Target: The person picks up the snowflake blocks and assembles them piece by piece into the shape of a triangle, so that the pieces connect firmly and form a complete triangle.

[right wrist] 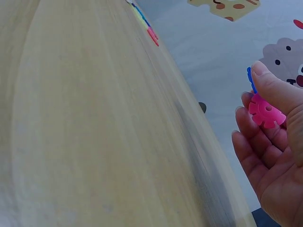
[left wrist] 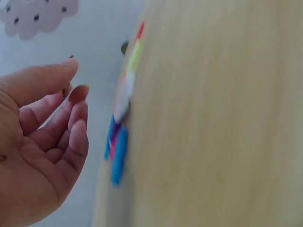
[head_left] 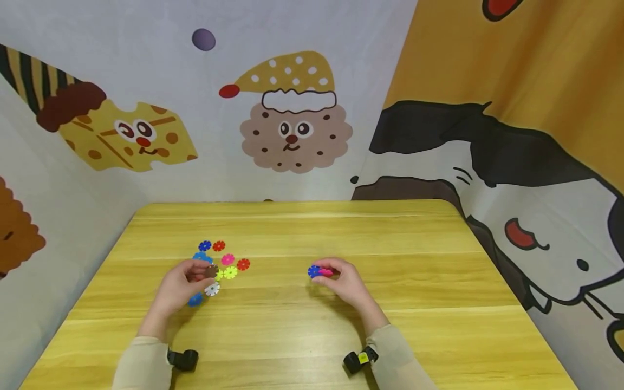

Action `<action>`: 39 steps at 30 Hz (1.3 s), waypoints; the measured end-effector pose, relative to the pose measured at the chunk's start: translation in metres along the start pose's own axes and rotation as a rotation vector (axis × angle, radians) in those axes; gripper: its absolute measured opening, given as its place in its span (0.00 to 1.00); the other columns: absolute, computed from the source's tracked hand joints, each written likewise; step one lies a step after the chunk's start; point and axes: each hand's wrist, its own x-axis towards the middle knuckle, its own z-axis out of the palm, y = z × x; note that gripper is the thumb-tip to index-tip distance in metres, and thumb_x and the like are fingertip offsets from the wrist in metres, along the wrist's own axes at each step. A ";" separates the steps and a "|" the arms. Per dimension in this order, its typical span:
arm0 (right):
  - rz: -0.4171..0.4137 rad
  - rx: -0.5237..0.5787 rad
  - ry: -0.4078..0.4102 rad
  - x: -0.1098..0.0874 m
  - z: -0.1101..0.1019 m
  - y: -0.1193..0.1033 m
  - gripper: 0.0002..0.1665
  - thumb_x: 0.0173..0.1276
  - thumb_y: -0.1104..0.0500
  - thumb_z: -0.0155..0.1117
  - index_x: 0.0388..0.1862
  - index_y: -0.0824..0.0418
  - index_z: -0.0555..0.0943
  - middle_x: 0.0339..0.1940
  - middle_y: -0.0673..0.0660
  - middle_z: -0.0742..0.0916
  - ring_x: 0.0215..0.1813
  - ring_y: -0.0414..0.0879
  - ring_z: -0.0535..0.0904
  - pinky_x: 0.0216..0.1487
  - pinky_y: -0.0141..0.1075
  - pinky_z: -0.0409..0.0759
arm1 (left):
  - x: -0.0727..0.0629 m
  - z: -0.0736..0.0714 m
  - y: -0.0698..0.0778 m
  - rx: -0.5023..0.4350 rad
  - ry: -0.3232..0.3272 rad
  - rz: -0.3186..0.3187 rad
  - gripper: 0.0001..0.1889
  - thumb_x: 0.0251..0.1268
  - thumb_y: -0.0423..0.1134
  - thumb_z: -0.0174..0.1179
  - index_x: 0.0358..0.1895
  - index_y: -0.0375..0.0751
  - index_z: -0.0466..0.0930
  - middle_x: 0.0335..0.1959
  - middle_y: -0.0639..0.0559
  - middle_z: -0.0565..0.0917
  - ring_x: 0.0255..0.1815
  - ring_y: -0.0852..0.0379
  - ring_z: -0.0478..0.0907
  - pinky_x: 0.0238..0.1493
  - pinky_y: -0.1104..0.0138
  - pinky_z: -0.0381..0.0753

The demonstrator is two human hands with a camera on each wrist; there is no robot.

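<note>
My left hand [head_left: 181, 285] pinches a brown notched plastic disc [head_left: 211, 271] between thumb and fingers, above the left part of the table. In the left wrist view the disc shows only as thin brown edges by the thumb tip. My right hand [head_left: 345, 281] holds two notched discs joined at an angle, a blue disc [head_left: 313, 272] and a pink disc [right wrist: 266, 111]. Loose discs lie beneath and beyond the left hand, among them a white disc [head_left: 212, 289], a yellow disc [head_left: 231, 272], a pink disc [head_left: 227, 259] and a red disc [head_left: 243, 264].
More discs, a dark blue one [head_left: 205, 246], a red one [head_left: 219, 246] and a light blue one [head_left: 195, 299], lie at the left on the wooden table [head_left: 292, 336]. A curtain [head_left: 205, 108] with cartoon prints hangs behind the table. Each wrist wears a small black camera [head_left: 183, 359].
</note>
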 end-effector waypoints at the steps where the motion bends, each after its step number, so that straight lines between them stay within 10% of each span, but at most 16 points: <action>1: -0.002 0.000 0.000 0.000 0.000 0.000 0.17 0.60 0.59 0.76 0.48 0.59 0.86 0.44 0.52 0.87 0.44 0.46 0.81 0.48 0.35 0.81 | 0.000 0.003 0.005 -0.016 -0.005 0.012 0.18 0.61 0.32 0.69 0.52 0.29 0.77 0.42 0.42 0.82 0.40 0.53 0.78 0.38 0.71 0.80; 23: -0.010 0.036 -0.017 -0.001 0.009 0.001 0.17 0.59 0.59 0.76 0.47 0.60 0.86 0.43 0.52 0.87 0.43 0.46 0.82 0.47 0.35 0.81 | 0.025 0.118 0.083 -0.353 -0.236 0.193 0.19 0.56 0.21 0.66 0.52 0.35 0.81 0.42 0.41 0.84 0.42 0.49 0.80 0.45 0.66 0.80; 39: 0.033 0.066 -0.032 -0.002 0.006 -0.007 0.15 0.62 0.64 0.73 0.48 0.66 0.85 0.45 0.59 0.87 0.45 0.47 0.82 0.48 0.33 0.81 | 0.027 0.139 0.098 -0.301 -0.183 0.224 0.17 0.58 0.22 0.64 0.49 0.40 0.87 0.44 0.47 0.85 0.43 0.52 0.80 0.46 0.64 0.82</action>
